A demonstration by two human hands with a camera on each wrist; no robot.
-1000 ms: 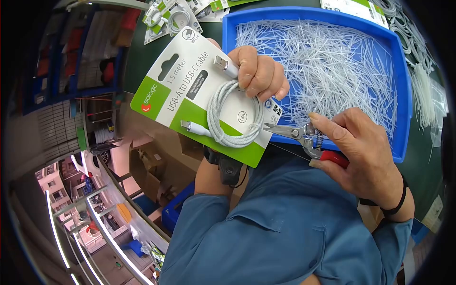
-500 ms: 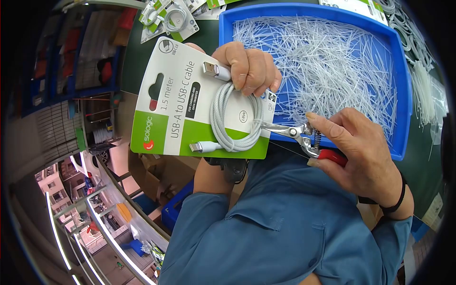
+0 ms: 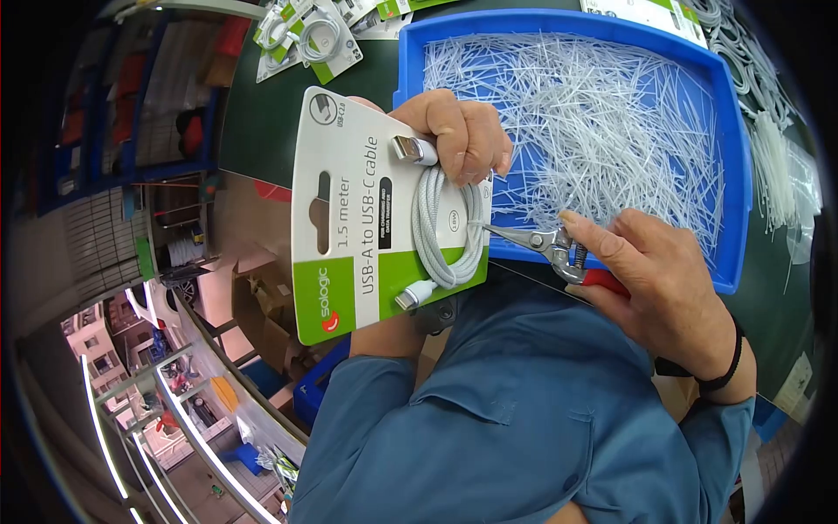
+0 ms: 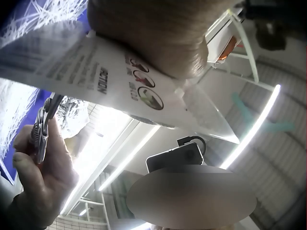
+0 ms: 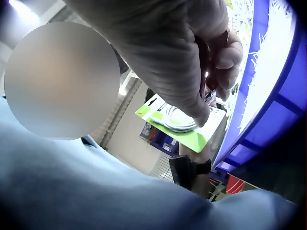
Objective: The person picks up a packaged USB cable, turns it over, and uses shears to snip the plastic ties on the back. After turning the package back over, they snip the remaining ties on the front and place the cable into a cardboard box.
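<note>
My left hand [image 3: 461, 135] grips the right edge of a green and white cable card [image 3: 340, 236], its fingers curled over the front. A coiled white braided USB cable [image 3: 430, 229] lies on the card, with a metal plug at each end. In my right hand [image 3: 655, 271] are small red-handled snips [image 3: 559, 249], gripped between thumb and fingers. Their pointed tips reach the right side of the coil, right at its tie. The left wrist view shows the printed back of the card [image 4: 120, 81] and the snips [image 4: 44, 127] beyond it.
A blue tray [image 3: 742, 218] full of cut clear plastic strips [image 3: 594, 131] stands behind the hands. More carded cables [image 3: 319, 39] lie at the back left of the dark green table [image 3: 253, 131]. Loose grey cables [image 3: 742, 61] and a bundle of white ties [image 3: 772, 166] are at the right.
The card has turned more upright and shifted right and down, with the left hand turning along. Snip tips have come from the card's lower right edge to the coil's tie.
</note>
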